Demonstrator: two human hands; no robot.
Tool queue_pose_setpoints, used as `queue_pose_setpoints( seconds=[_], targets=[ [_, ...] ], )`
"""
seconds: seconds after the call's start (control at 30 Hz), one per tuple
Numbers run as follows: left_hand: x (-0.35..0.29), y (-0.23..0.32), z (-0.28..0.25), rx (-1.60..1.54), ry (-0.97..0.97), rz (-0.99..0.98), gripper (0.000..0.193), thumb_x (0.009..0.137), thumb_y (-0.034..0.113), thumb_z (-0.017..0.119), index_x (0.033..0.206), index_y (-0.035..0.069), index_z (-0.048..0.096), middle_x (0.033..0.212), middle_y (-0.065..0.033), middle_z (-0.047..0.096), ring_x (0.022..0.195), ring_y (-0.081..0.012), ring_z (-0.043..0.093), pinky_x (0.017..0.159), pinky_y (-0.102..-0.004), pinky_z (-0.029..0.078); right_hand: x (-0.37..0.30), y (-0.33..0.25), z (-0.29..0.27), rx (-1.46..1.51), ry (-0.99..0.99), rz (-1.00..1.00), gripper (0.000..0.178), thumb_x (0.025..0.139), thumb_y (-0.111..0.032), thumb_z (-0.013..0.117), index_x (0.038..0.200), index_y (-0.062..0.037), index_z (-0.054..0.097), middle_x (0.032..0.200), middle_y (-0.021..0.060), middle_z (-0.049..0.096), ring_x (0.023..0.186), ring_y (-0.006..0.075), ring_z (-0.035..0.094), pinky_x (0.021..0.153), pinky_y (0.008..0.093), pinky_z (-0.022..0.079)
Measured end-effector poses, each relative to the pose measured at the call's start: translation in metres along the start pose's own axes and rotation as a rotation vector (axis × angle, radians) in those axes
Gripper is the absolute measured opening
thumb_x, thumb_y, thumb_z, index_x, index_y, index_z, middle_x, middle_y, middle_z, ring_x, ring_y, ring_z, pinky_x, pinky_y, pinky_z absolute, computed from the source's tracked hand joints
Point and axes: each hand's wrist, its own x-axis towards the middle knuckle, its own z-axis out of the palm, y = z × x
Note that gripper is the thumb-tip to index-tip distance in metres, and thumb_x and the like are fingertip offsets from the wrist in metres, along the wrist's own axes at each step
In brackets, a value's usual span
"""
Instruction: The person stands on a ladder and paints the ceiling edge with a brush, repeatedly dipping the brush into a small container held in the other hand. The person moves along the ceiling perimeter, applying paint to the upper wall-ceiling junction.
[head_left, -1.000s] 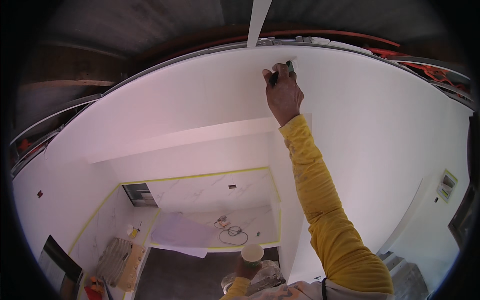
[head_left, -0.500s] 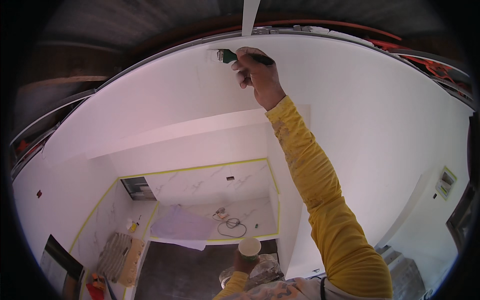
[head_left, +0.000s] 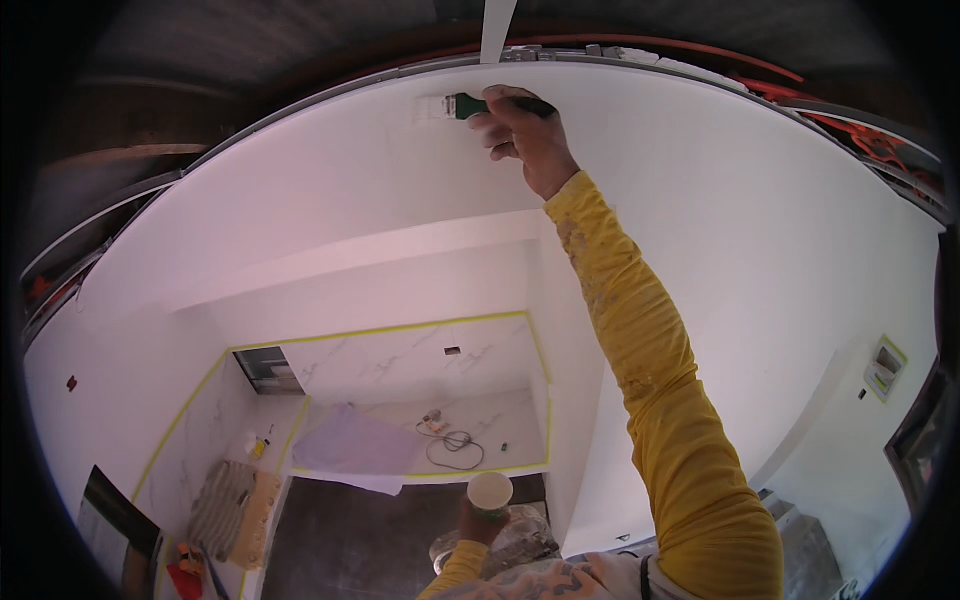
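My right hand [head_left: 528, 140] reaches far up and is closed round the dark green handle of a paintbrush [head_left: 468, 106]. The brush lies sideways, its whitish bristles pointing left against the upper part of the white wall [head_left: 330, 170], near the top edge. Low in front of my body, my left hand [head_left: 481, 523] grips a cup [head_left: 490, 491] with a pale, whitish top. Its fingers are partly hidden behind the cup. Both arms wear yellow sleeves, the right one stained.
Below lies a marbled counter [head_left: 515, 420] edged with yellow-green tape, bearing a purple-tinted sheet [head_left: 355, 445] and a coiled cable [head_left: 455, 450]. A dark window opening [head_left: 268, 371] is at left. Steps [head_left: 810, 545] stand at lower right. A metal frame [head_left: 495, 30] hangs above the wall top.
My right hand and the brush have shifted slightly to the right. The left hand with the cup sits a little further left and higher in view.
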Motion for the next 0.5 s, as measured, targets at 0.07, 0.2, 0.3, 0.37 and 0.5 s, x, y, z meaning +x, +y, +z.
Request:
queue_pose_setpoints(
  seconds=[0.07, 0.2, 0.3, 0.37, 0.5],
  targets=[
    [-0.002, 0.006, -0.004, -0.023, -0.014, 0.002, 0.089, 0.062, 0.033, 0.091, 0.131, 0.008, 0.039, 0.122, -0.0131, 0.065, 0.111, -0.0304, 0.066, 0.093, -0.0410, 0.055, -0.008, -0.023, -0.043, -0.134, 0.166, -0.059, 0.022, 0.094, -0.029, 0.070, 0.103, -0.0095, 0.066, 0.084, 0.0098, 0.072, 0.060, 0.0113, 0.060, 0.054, 0.0248, 0.047],
    [-0.005, 0.013, -0.011, 0.027, -0.033, -0.153, 0.088, 0.063, 0.033, 0.090, 0.132, 0.007, 0.041, 0.123, -0.0151, 0.064, 0.113, -0.0322, 0.065, 0.094, -0.0423, 0.054, -0.077, -0.051, -0.082, -0.370, 0.426, -0.266, 0.018, 0.092, -0.018, 0.066, 0.100, -0.0021, 0.070, 0.073, 0.0071, 0.068, 0.052, 0.0084, 0.049, 0.052, 0.0221, 0.039],
    [-0.003, 0.006, -0.012, 0.017, -0.028, -0.020, 0.087, 0.066, 0.034, 0.088, 0.135, 0.009, 0.042, 0.125, -0.0184, 0.062, 0.116, -0.0354, 0.064, 0.095, -0.0442, 0.054, -0.170, -0.024, -0.057, -0.282, 0.141, -0.020, 0.022, 0.096, -0.021, 0.064, 0.098, -0.0003, 0.070, 0.068, 0.0083, 0.067, 0.055, 0.0117, 0.059, 0.053, 0.0246, 0.042],
    [-0.004, -0.003, -0.009, -0.001, -0.021, -0.056, 0.090, 0.065, 0.034, 0.089, 0.136, 0.008, 0.040, 0.125, -0.0199, 0.063, 0.116, -0.0381, 0.063, 0.095, -0.0455, 0.054, -0.236, 0.014, -0.032, -0.334, -0.126, 0.293, 0.019, 0.096, -0.016, 0.063, 0.101, 0.0016, 0.069, 0.069, 0.0075, 0.069, 0.056, 0.0108, 0.060, 0.057, 0.0235, 0.049],
    [-0.007, -0.010, -0.006, 0.017, 0.055, -0.038, 0.087, 0.064, 0.032, 0.089, 0.134, 0.011, 0.044, 0.119, -0.0205, 0.066, 0.110, -0.0427, 0.064, 0.092, -0.0478, 0.054, -0.318, 0.095, -0.007, -0.348, -0.325, 0.832, 0.021, 0.094, -0.018, 0.064, 0.101, 0.0017, 0.066, 0.070, 0.0057, 0.068, 0.059, 0.0086, 0.060, 0.059, 0.0234, 0.049]
  ],
)
